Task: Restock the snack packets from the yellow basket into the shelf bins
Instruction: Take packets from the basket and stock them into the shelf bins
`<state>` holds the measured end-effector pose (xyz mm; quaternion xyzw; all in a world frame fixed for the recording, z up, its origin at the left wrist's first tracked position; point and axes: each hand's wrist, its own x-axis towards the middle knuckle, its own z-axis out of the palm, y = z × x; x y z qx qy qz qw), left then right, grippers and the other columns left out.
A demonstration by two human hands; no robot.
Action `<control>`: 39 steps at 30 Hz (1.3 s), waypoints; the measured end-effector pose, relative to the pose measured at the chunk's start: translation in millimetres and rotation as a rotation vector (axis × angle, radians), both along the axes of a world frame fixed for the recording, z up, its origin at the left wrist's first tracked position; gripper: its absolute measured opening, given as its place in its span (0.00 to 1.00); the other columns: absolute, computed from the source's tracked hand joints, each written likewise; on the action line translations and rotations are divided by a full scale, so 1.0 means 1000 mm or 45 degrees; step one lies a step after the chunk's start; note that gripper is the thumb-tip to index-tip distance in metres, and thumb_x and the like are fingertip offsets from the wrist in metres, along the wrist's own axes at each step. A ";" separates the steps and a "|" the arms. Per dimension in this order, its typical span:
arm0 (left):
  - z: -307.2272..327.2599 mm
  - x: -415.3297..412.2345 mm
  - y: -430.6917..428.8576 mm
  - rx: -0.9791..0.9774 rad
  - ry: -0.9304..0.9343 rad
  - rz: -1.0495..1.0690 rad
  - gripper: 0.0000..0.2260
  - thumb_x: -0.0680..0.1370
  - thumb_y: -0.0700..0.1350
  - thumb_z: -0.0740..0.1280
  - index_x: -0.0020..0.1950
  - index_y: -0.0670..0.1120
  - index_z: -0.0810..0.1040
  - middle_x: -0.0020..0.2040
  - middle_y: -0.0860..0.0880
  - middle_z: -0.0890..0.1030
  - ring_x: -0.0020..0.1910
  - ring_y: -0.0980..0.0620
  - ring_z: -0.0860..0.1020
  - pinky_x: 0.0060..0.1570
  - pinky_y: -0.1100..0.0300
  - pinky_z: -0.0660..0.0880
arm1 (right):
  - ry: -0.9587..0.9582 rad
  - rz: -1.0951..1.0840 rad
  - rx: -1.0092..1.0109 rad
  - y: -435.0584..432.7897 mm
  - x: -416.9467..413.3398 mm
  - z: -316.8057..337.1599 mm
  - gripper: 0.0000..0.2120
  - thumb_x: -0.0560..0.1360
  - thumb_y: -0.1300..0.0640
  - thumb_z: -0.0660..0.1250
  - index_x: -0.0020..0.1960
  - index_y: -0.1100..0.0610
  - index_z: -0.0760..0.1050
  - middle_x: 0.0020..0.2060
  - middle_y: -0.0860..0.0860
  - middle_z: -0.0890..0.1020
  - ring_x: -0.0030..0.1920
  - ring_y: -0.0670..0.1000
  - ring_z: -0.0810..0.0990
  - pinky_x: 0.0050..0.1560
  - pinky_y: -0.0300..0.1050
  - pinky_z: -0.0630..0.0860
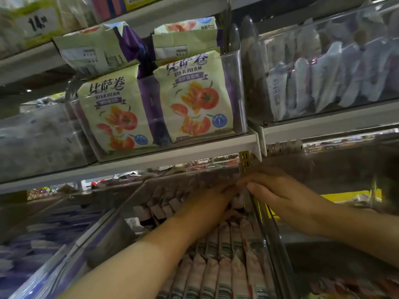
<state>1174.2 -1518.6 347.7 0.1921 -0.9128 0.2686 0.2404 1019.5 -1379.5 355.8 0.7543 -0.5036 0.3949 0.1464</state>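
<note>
Clear plastic shelf bin [266,234], beneath both grips: near full with upright rows of small white-and-red snack packets [224,266], so restocking here looks far along; yellow strip [349,196] right of the grips may be the basket, contents unseen. Clear upper bin [235,83], above the grips: cream-and-purple tomato-printed bags [194,100]. Left hand [207,203] and right hand [280,195], grips set among the back packets, fingers blurred; whether either holds one, cannot tell.
</note>
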 end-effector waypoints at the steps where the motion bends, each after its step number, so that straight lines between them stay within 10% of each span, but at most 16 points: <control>1: 0.000 -0.001 -0.002 -0.016 0.002 0.046 0.30 0.78 0.51 0.65 0.78 0.56 0.56 0.76 0.51 0.63 0.64 0.42 0.73 0.57 0.48 0.74 | -0.004 0.001 0.001 0.000 0.000 0.000 0.15 0.81 0.54 0.55 0.61 0.52 0.78 0.57 0.44 0.76 0.59 0.39 0.69 0.59 0.25 0.61; 12: 0.010 0.011 0.023 0.242 0.087 0.112 0.37 0.73 0.59 0.68 0.77 0.60 0.53 0.77 0.53 0.60 0.72 0.47 0.65 0.66 0.52 0.68 | -0.198 0.109 0.256 0.015 0.008 0.005 0.16 0.81 0.51 0.55 0.63 0.49 0.77 0.60 0.39 0.78 0.61 0.36 0.72 0.60 0.25 0.64; 18: 0.008 0.066 0.076 0.297 0.221 0.306 0.24 0.76 0.56 0.66 0.71 0.59 0.66 0.69 0.54 0.70 0.65 0.48 0.71 0.66 0.50 0.67 | 0.118 -0.012 0.151 0.036 0.041 0.010 0.13 0.79 0.51 0.61 0.60 0.48 0.79 0.53 0.38 0.77 0.53 0.35 0.72 0.51 0.21 0.65; 23: -0.018 0.153 0.137 0.125 0.726 0.091 0.11 0.77 0.46 0.67 0.59 0.53 0.79 0.55 0.55 0.80 0.53 0.50 0.77 0.58 0.53 0.71 | 0.443 -0.050 0.059 0.060 0.113 0.006 0.15 0.74 0.44 0.62 0.59 0.41 0.76 0.49 0.38 0.81 0.47 0.39 0.79 0.46 0.36 0.76; 30: -0.115 0.295 0.186 0.039 0.992 0.297 0.08 0.76 0.44 0.64 0.53 0.50 0.80 0.46 0.55 0.81 0.44 0.51 0.79 0.48 0.55 0.75 | 0.651 0.318 0.063 0.059 0.266 -0.058 0.15 0.74 0.48 0.64 0.61 0.40 0.76 0.51 0.41 0.82 0.50 0.47 0.80 0.48 0.43 0.76; 39: -0.318 0.452 0.220 0.572 1.135 0.891 0.08 0.75 0.43 0.64 0.51 0.50 0.82 0.47 0.52 0.82 0.47 0.51 0.80 0.48 0.54 0.76 | 0.971 0.694 0.516 0.013 0.436 -0.224 0.13 0.76 0.48 0.62 0.60 0.45 0.75 0.53 0.44 0.82 0.54 0.51 0.80 0.51 0.48 0.77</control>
